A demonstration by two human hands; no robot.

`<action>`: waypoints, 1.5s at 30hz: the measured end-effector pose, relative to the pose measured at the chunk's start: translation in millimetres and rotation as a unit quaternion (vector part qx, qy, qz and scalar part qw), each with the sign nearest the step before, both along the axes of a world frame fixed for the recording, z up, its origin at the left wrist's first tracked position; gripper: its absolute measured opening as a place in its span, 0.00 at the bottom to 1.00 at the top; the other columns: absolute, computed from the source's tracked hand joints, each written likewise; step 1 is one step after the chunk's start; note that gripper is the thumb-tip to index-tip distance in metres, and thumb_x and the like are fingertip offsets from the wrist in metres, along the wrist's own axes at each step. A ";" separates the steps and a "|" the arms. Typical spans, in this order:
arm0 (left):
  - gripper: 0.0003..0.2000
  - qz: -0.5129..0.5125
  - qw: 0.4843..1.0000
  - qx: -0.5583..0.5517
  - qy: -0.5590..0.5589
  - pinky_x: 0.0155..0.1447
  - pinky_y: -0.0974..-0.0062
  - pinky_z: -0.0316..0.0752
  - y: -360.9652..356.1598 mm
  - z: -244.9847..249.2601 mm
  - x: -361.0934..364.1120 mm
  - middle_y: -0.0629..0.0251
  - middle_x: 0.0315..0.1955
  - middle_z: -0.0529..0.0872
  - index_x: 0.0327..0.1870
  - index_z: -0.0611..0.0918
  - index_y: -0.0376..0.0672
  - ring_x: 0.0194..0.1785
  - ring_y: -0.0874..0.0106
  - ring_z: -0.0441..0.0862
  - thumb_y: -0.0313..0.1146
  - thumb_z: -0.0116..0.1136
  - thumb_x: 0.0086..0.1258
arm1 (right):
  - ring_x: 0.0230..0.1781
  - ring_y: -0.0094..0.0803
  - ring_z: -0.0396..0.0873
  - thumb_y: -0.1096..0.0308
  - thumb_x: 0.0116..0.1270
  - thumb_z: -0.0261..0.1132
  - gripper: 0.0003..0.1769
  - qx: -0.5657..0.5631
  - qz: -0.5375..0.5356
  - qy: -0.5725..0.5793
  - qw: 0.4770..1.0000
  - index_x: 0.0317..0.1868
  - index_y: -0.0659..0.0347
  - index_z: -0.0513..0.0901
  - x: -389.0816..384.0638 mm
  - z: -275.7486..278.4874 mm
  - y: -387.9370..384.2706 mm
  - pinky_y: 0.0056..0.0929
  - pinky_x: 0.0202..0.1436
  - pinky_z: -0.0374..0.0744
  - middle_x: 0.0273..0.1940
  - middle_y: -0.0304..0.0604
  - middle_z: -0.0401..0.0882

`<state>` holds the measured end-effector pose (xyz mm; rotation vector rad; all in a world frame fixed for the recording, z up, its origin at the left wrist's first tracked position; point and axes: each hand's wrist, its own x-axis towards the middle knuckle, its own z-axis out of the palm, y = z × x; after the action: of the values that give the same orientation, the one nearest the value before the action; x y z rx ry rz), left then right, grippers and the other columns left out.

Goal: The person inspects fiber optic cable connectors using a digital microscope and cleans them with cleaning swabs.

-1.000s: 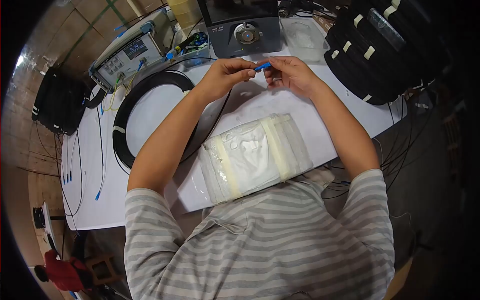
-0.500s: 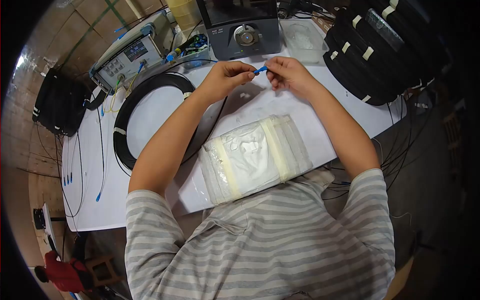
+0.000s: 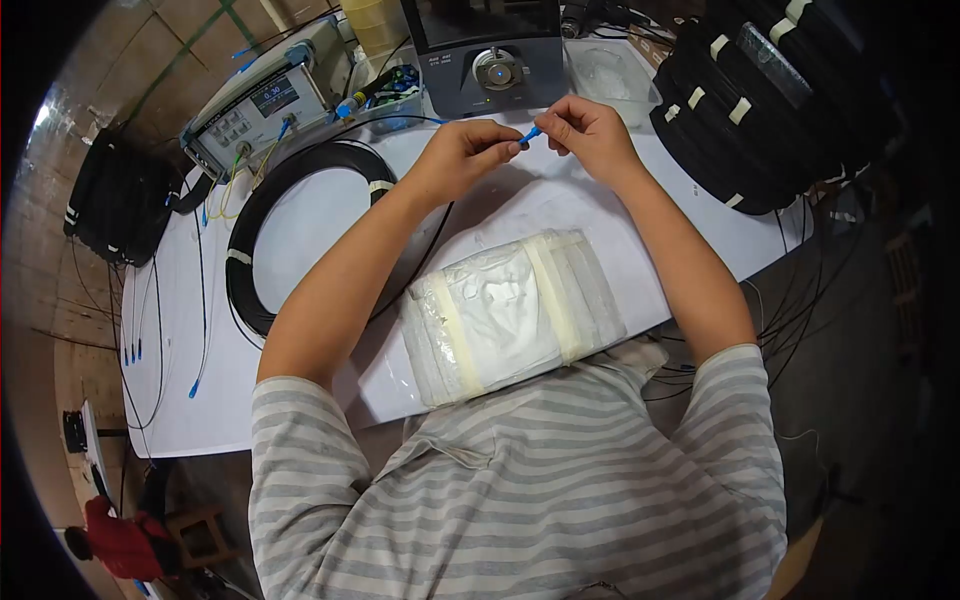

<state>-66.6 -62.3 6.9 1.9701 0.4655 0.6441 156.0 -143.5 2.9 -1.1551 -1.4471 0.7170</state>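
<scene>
My left hand (image 3: 468, 154) pinches a small blue fiber-optic connector (image 3: 531, 135) between thumb and fingers. At the connector's other end, my right hand (image 3: 592, 140) closes its thumb and fingertips on it. Both hands are raised over the far part of the white table, in front of a dark device with a screen and a round lens-like part (image 3: 496, 70). Below the hands lies a package wrapped in clear plastic with yellowish tape bands (image 3: 505, 315). Beside my left forearm rests a coil of black cable (image 3: 243, 215).
A bench meter (image 3: 262, 105) with a lit display stands at the back left, cables plugged in. Stacked black cable coils (image 3: 720, 130) fill the right side. A clear plastic tub (image 3: 612, 80) sits behind my right hand. A person in red (image 3: 125, 540) is at lower left.
My right hand has risen slightly and its fingers have curled in more around the connector. My left hand still pinches the connector. The whole view has shifted a little.
</scene>
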 end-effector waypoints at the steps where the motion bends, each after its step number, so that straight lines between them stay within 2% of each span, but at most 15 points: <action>1: 0.12 -0.001 1.000 0.004 0.006 0.48 0.79 0.77 0.0 0.0 -0.2 0.72 0.37 0.87 0.54 0.88 0.35 0.41 0.81 0.80 0.34 0.65 0.78 | 0.26 0.16 0.75 0.59 0.75 0.70 0.14 -0.002 0.000 -0.012 1.000 0.38 0.62 0.86 0.8 -0.4 0.6 0.19 0.29 0.72 0.27 0.32 0.81; 5: 0.12 0.003 0.998 0.047 0.028 0.52 0.78 0.79 -0.5 2.8 -0.9 0.68 0.40 0.90 0.53 0.88 0.34 0.45 0.80 0.84 0.31 0.65 0.77 | 0.20 0.15 0.68 0.52 0.77 0.67 0.20 -0.042 -0.016 -0.042 0.998 0.32 0.59 0.83 1.5 -1.6 1.6 0.21 0.24 0.65 0.21 0.29 0.73; 8: 0.11 -0.005 0.998 0.063 0.018 0.49 0.79 0.77 -0.4 0.1 -0.7 0.69 0.37 0.87 0.52 0.88 0.34 0.41 0.81 0.80 0.32 0.64 0.78 | 0.18 0.17 0.64 0.49 0.75 0.68 0.22 -0.122 0.024 0.077 0.989 0.30 0.58 0.80 -1.9 -2.4 3.1 0.23 0.22 0.63 0.18 0.28 0.69; 11: 0.11 -0.018 0.997 0.068 0.018 0.48 0.79 0.76 -0.8 -0.4 -1.4 0.71 0.36 0.85 0.52 0.88 0.34 0.39 0.81 0.78 0.32 0.64 0.78 | 0.16 0.18 0.61 0.49 0.74 0.69 0.21 -0.234 0.073 0.151 0.958 0.30 0.56 0.78 3.6 -1.7 -1.7 0.24 0.21 0.60 0.17 0.28 0.66; 14: 0.11 -0.025 0.998 0.049 0.016 0.47 0.78 0.76 -2.4 0.0 -2.0 0.71 0.36 0.85 0.51 0.88 0.33 0.39 0.82 0.78 0.32 0.64 0.78 | 0.15 0.20 0.61 0.50 0.75 0.67 0.22 -0.291 0.086 0.195 0.933 0.28 0.55 0.75 4.5 1.1 -2.9 0.24 0.20 0.60 0.16 0.29 0.65; 20: 0.11 -0.007 1.000 0.021 0.007 0.47 0.79 0.75 -3.2 -0.2 -0.7 0.71 0.38 0.86 0.52 0.87 0.34 0.40 0.82 0.78 0.33 0.63 0.79 | 0.17 0.17 0.62 0.48 0.76 0.67 0.22 -0.198 0.047 0.112 0.973 0.31 0.56 0.79 2.8 -1.8 -0.6 0.23 0.22 0.61 0.19 0.27 0.67; 23: 0.11 0.015 1.000 0.007 -0.005 0.47 0.79 0.76 -0.8 -0.2 -0.3 0.72 0.38 0.86 0.53 0.86 0.35 0.40 0.82 0.78 0.34 0.63 0.79 | 0.21 0.17 0.68 0.52 0.76 0.69 0.19 -0.089 0.028 0.015 0.996 0.35 0.59 0.83 5.1 -4.8 4.1 0.22 0.26 0.68 0.23 0.29 0.75; 26: 0.12 0.026 1.000 -0.004 -0.010 0.47 0.79 0.77 4.1 -0.2 -0.4 0.72 0.38 0.87 0.53 0.86 0.35 0.40 0.82 0.79 0.34 0.64 0.79 | 0.27 0.18 0.75 0.57 0.74 0.72 0.14 0.029 -0.003 0.028 0.999 0.40 0.62 0.87 -5.4 -1.9 0.9 0.21 0.32 0.75 0.29 0.33 0.82; 29: 0.12 0.031 0.999 -0.011 -0.010 0.48 0.78 0.77 3.6 -1.6 0.3 0.72 0.38 0.87 0.53 0.86 0.36 0.41 0.81 0.79 0.35 0.64 0.79 | 0.32 0.18 0.79 0.61 0.72 0.74 0.13 0.029 0.016 0.018 0.999 0.45 0.64 0.89 -1.6 -0.2 0.3 0.20 0.37 0.79 0.33 0.35 0.85; 35: 0.12 -0.004 1.000 0.004 0.014 0.50 0.77 0.78 -4.4 1.1 0.7 0.71 0.39 0.86 0.53 0.85 0.35 0.42 0.80 0.79 0.35 0.63 0.80 | 0.31 0.18 0.80 0.57 0.73 0.73 0.16 -0.042 0.021 0.065 0.997 0.44 0.64 0.88 1.9 2.8 1.4 0.21 0.37 0.80 0.32 0.34 0.84; 41: 0.12 -0.082 0.995 -0.060 -0.005 0.57 0.75 0.78 4.1 -4.2 -2.3 0.69 0.42 0.87 0.53 0.85 0.34 0.46 0.78 0.82 0.35 0.62 0.80 | 0.27 0.16 0.79 0.51 0.76 0.69 0.17 -0.220 0.092 0.219 0.946 0.45 0.58 0.85 -0.2 -5.0 -0.6 0.21 0.36 0.81 0.31 0.30 0.82; 45: 0.13 -0.102 0.991 -0.089 -0.007 0.59 0.75 0.78 6.5 -5.6 -3.9 0.68 0.43 0.87 0.54 0.84 0.34 0.48 0.77 0.83 0.35 0.62 0.80 | 0.27 0.16 0.79 0.49 0.76 0.69 0.19 -0.244 0.127 0.251 0.928 0.43 0.58 0.84 2.3 -11.1 -0.3 0.21 0.36 0.81 0.31 0.30 0.82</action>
<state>-70.5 -55.8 1.3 1.8142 0.2960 0.4705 158.3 -143.8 -8.2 -1.0438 -1.0074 1.5002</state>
